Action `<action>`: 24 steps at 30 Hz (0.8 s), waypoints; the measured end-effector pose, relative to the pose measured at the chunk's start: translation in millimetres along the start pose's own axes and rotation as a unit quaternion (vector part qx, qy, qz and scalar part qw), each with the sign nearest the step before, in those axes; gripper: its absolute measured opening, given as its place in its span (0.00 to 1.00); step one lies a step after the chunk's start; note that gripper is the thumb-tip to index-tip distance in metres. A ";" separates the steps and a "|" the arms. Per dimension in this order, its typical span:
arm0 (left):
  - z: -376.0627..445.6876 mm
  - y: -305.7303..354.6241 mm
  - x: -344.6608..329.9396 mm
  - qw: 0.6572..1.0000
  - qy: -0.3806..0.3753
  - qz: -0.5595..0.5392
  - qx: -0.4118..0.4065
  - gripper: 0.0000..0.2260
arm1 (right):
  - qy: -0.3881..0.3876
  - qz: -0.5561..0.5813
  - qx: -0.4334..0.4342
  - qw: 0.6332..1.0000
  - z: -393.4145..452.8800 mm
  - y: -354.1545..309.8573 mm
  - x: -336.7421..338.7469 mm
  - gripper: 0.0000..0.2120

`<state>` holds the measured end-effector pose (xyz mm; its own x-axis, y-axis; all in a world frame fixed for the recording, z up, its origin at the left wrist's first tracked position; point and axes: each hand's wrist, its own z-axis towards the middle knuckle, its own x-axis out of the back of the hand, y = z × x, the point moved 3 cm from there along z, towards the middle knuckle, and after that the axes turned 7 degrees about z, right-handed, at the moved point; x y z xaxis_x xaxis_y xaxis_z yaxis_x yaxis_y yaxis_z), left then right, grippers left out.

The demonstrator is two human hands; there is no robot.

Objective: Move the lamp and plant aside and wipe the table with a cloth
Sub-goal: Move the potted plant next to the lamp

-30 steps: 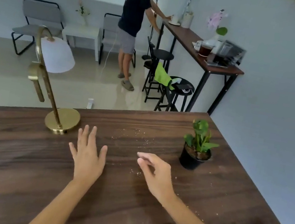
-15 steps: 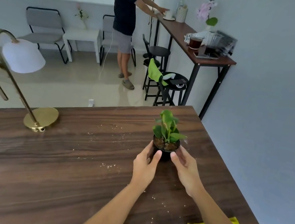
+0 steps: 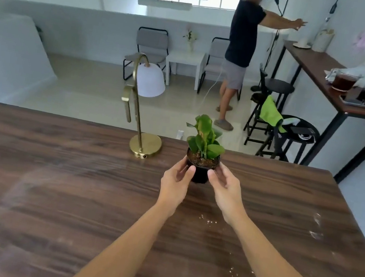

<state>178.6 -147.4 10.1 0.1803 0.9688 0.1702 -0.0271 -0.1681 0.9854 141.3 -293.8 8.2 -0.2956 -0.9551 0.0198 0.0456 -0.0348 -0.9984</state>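
Observation:
A small green plant [image 3: 204, 139] in a black pot sits near the far edge of the dark wooden table [image 3: 47, 188]. My left hand [image 3: 175, 180] cups the pot's left side and my right hand [image 3: 226, 189] cups its right side. Whether the pot rests on the table or is lifted is unclear. A brass lamp [image 3: 145, 147] with a white shade stands just left of the plant at the far edge. Pale crumbs [image 3: 207, 220] lie scattered on the wood to the right. No cloth shows in this view.
Beyond the table, a person [image 3: 239, 51] stands on the tiled floor at a high side table [image 3: 353, 94] with jugs and a flower. Black stools [image 3: 297, 138], one with a green cloth, stand below it. Two chairs and a white low table line the back wall.
Both hands went from the bare tabletop to the pot and closed around it. The pot now stands much closer to the lamp. The yellow cloth has dropped out of view.

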 end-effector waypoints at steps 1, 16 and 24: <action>7.8 -2.0 18.7 1.000 0.014 -0.001 0.005 0.22 | -0.013 0.001 -0.001 1.000 9.5 -0.3 -20.3 0.23; 39.1 -74.4 185.8 0.997 0.038 0.026 0.060 0.17 | -0.076 -0.022 -0.061 0.995 28.7 29.6 -194.5 0.23; 2.5 -61.2 176.2 0.992 0.064 0.080 0.068 0.23 | -0.116 -0.089 -0.082 0.986 -8.3 9.3 -145.5 0.29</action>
<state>214.6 33.1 -20.2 0.0586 0.9412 0.3327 0.0889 -0.3368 0.9374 176.7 -152.6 -4.3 -0.0579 -0.9805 0.1880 -0.1482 -0.1778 -0.9728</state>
